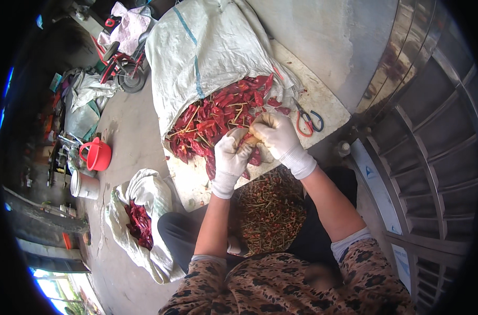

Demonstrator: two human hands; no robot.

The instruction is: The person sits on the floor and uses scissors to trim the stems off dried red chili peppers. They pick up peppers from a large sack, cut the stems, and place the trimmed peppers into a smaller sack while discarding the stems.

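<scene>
Your left hand (pixel 231 157) and right hand (pixel 277 135) pinch tight, nearly meeting. Beyond them lies the sack (pixel 212 50); below, nearer you, the stem heap (pixel 270 215); just right, the scissors (pixel 303 111); between your fingertips, the pepper (pixel 245 138) both hold. Pinching beside its stem end should give a cleaner break.

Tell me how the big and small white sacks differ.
The big sack lies on a board; the small sack sits on the floor. Red peppers spill from the big sack but sit inside the small sack. A blue stripe shows on the big sack, none on the small sack. Both are white and open.
</scene>
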